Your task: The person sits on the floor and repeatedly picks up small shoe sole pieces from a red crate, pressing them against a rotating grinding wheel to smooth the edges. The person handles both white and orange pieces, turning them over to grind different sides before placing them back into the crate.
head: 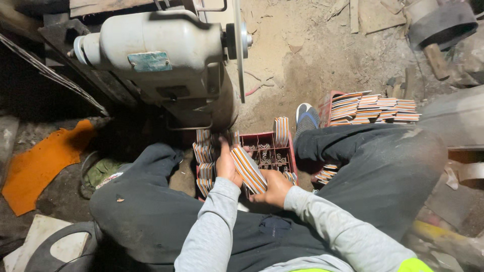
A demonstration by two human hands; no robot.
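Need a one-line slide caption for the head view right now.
Seated person's left hand and right hand hold a stack of striped pieces over a red crate, below a grey motor.

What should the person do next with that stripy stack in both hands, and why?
Probably lower the striped stack into the red crate just beyond it. The left hand and right hand grip it from either end, tilted above the crate, where similar stacks already stand along the edges and the middle looks open.
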